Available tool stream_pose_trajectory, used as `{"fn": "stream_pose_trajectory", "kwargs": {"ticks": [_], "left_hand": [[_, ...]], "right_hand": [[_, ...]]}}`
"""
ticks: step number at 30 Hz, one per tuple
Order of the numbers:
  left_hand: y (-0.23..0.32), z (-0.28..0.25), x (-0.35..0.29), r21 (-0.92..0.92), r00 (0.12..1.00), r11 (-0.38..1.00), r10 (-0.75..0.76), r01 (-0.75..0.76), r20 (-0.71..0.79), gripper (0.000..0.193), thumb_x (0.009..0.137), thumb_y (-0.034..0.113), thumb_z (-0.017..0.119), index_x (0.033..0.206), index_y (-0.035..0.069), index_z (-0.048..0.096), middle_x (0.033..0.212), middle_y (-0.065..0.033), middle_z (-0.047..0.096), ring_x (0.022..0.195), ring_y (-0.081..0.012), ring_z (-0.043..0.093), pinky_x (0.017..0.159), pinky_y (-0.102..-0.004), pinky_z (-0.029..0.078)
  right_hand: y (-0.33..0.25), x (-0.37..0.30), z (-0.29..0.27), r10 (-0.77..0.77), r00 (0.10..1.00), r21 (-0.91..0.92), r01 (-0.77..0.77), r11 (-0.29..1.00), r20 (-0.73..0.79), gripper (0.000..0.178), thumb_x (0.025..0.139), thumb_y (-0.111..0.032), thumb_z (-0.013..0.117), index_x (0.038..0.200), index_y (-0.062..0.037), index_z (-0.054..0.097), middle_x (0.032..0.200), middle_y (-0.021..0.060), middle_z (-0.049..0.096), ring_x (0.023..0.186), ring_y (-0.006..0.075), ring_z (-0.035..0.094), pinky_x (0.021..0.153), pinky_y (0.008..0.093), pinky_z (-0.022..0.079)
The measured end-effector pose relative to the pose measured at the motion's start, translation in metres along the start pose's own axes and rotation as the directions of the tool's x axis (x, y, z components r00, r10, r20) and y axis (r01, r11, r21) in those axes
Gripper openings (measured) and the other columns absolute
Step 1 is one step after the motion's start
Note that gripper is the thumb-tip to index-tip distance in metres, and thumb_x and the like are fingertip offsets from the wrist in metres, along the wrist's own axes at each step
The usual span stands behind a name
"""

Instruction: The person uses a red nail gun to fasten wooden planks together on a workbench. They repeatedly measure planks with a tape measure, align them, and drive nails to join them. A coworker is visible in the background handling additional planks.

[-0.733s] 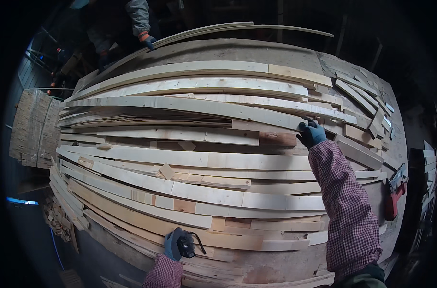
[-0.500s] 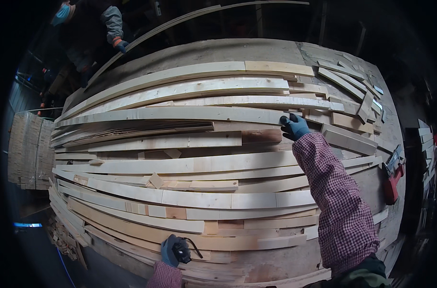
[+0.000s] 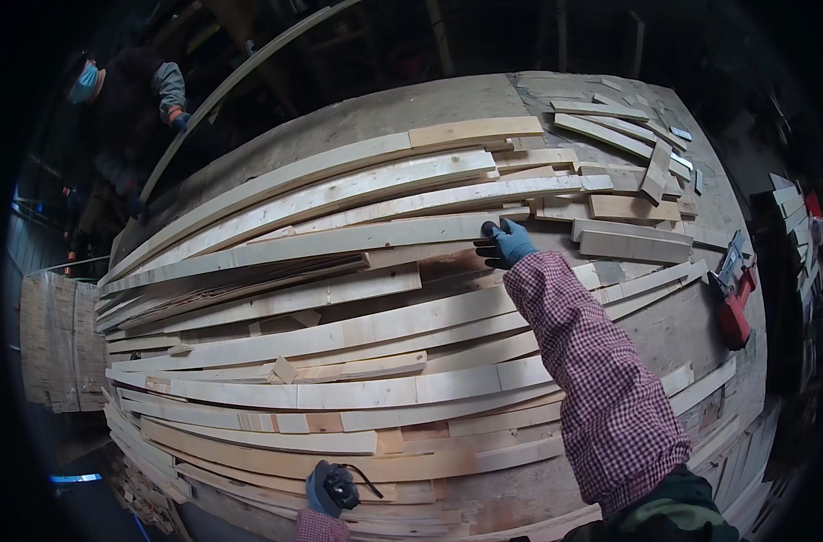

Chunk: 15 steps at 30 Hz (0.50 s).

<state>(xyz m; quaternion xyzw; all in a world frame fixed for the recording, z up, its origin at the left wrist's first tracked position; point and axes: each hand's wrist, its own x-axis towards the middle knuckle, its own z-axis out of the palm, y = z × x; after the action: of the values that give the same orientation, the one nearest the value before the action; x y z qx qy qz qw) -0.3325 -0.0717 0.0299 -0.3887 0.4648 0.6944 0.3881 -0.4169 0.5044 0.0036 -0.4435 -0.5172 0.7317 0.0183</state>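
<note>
My right hand [image 3: 509, 242], in a blue glove with dark fingertips, pinches the right end of a long pale wooden board [image 3: 339, 242]. Its thumb side lies over the board's face and the other fingers are bent at the lower edge. At the lower middle, my left hand [image 3: 316, 492] is closed round a black object [image 3: 341, 486] with a thin black loop sticking out; what kind of thing it is, I cannot tell. That hand is above the nearest boards [image 3: 402, 462]. More long boards [image 3: 375, 334] run side by side between my two hands.
A red-handled tool [image 3: 735, 316] lies at the table's right edge. Short offcuts [image 3: 624, 131] are heaped at the far right of the wooden table [image 3: 448, 99]. Another person [image 3: 127, 99] at the far left holds a long strip [image 3: 240, 77]. A bundled wood stack [image 3: 61, 343] stands left.
The view has turned slightly, so the table appears shifted and tilted. My right hand keeps its grip on the board's end, the left still holds the black object. The other person's strip slants more steeply.
</note>
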Motion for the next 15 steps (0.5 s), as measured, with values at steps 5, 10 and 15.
{"fn": "stream_pose_trajectory", "kwargs": {"ticks": [5,10,15], "left_hand": [[0.002,-0.001,0.004,-0.045,0.993,0.995,-0.080,0.084,0.081,0.038,0.089,0.046,0.050,0.075,0.011,0.056,0.064,-0.0074,0.057,0.045,-0.0252,0.050,0.035,-0.0383,0.034],[-0.002,0.009,0.003,-0.035,0.993,0.999,-0.036,0.040,0.108,0.037,0.089,0.046,0.050,0.071,0.013,0.053,0.061,-0.0051,0.053,0.043,-0.0231,0.049,0.035,-0.0362,0.033],[0.000,-0.006,-0.003,-0.137,0.956,0.986,-0.056,0.099,0.288,0.031,0.088,0.035,0.057,0.086,0.005,0.054,0.070,-0.0098,0.058,0.051,-0.0227,0.056,0.044,-0.0377,0.048]], "right_hand": [[-0.001,-0.004,-0.003,-0.025,1.000,0.013,0.025,1.000,-0.009,0.027,0.093,-0.033,0.055,0.112,-0.0153,0.047,0.101,0.0087,0.064,0.083,0.0266,0.067,0.064,0.0418,0.052],[-0.010,-0.003,0.002,-0.038,0.999,-0.058,0.036,0.998,-0.023,0.029,0.092,-0.034,0.056,0.110,-0.0128,0.050,0.100,0.0102,0.066,0.078,0.0261,0.067,0.059,0.0397,0.052],[0.007,0.014,0.000,-0.032,0.999,0.097,0.036,0.995,-0.042,0.028,0.091,-0.036,0.058,0.106,-0.0124,0.052,0.090,0.0101,0.067,0.065,0.0265,0.065,0.049,0.0377,0.048]]}}
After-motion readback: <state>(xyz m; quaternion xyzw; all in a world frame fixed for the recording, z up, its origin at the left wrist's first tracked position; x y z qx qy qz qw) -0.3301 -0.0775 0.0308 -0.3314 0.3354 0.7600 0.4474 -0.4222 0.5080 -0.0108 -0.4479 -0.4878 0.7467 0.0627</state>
